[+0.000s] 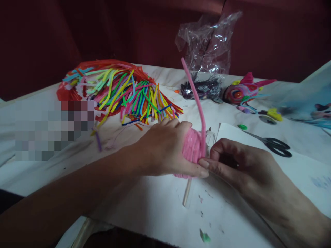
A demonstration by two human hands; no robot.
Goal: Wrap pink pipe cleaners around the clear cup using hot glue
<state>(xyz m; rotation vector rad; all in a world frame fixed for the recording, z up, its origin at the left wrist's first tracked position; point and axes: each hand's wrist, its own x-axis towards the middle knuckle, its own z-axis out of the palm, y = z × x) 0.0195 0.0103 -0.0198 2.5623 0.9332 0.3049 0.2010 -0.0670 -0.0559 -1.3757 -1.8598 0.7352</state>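
A bundle wrapped in pink pipe cleaner [191,146] is in the middle of the view, just above the table. My left hand [165,148] is wrapped round it from the left, thumb along its lower side. One pink pipe cleaner [195,93] sticks up from the bundle's right side, its free end high. My right hand [240,165] has its thumb and bent forefinger at the lower right of the bundle, near the base of that pipe cleaner; what lies in the pinch is hidden. Below the bundle shows a thin pale stick [187,193].
Many coloured pipe cleaners [139,96] lie in a red plastic bag at the back left. Black-handled scissors [275,144] rest on white paper at the right. Behind are a clear plastic bag [207,48], dark tinsel-like strands [200,89] and a colourful fish figure [241,92].
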